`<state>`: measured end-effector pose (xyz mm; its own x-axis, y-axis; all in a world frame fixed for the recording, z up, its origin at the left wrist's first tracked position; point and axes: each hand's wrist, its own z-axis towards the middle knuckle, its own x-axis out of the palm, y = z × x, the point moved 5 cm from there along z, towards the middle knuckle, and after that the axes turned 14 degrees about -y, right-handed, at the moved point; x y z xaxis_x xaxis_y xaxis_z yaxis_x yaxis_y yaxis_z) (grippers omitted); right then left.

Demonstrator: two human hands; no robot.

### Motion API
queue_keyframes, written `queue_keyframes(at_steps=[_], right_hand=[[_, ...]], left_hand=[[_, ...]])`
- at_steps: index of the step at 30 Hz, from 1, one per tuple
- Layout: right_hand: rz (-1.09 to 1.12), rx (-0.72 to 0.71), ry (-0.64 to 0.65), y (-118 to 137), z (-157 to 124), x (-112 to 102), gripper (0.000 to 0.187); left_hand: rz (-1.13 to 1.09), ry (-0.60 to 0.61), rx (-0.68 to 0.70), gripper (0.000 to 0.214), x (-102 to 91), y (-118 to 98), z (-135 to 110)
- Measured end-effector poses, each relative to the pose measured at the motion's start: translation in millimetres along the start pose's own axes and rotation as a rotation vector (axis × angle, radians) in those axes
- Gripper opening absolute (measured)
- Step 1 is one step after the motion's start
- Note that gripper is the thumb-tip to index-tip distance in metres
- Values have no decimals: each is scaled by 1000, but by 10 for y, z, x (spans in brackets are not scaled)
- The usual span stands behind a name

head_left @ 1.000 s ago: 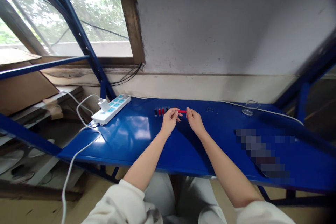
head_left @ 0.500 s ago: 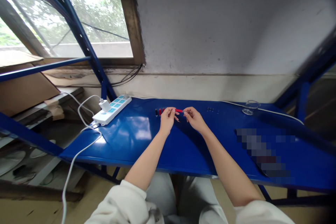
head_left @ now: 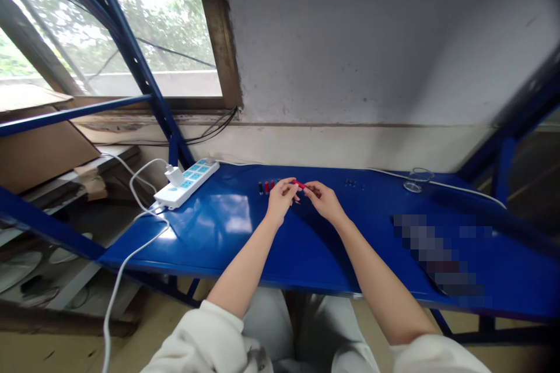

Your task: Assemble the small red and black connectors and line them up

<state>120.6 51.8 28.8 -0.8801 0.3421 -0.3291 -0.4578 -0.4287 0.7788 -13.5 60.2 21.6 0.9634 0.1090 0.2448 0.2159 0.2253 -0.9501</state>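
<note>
Both hands meet over the back middle of the blue table, holding one slim red pen-like tube (head_left: 299, 185) between them. The fingers of my left hand (head_left: 281, 198) are pinched on its left end. At the other end, my right hand (head_left: 322, 199) pinches it with thumb and fingers. Fingers hide much of the tube, so its exact kind is unclear. Just left of my left hand stand a small black cylinder (head_left: 261, 187) and some small red cylinders (head_left: 266, 187). To the right of my right hand lie several tiny dark pieces (head_left: 350, 182).
A white power strip (head_left: 187, 182) with a plugged-in charger (head_left: 175, 175) lies at the table's left, its cable hanging over the edge. A clear round container (head_left: 412, 186) is at the back right. A blurred dark flat object (head_left: 437, 256) lies at the right front.
My right hand has come slightly closer to my left, and less of the red tube shows between them. The tube now tilts down to the right.
</note>
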Motion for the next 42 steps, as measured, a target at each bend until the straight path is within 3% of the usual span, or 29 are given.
queue_keyframes(at_steps=[5, 12, 16, 21, 29, 42], right_hand=[[-25, -68, -7, 56, -10, 4, 25], [-256, -115, -30, -129, 30, -20, 17], [-168, 15, -73, -206, 61, -60, 19], [52, 80, 16, -121, 31, 15, 22], [37, 23, 122, -51, -24, 73, 20], [-105, -93, 197, 72, -67, 106, 21]], left_hand=[[10, 59, -67, 30, 21, 52, -1], [70, -203, 15, 27, -126, -20, 28], [159, -88, 15, 26, -67, 55, 16], [208, 61, 32, 25, 23, 184, 2], [259, 83, 91, 27, 16, 116, -19], [349, 70, 65, 21, -9, 121, -11]])
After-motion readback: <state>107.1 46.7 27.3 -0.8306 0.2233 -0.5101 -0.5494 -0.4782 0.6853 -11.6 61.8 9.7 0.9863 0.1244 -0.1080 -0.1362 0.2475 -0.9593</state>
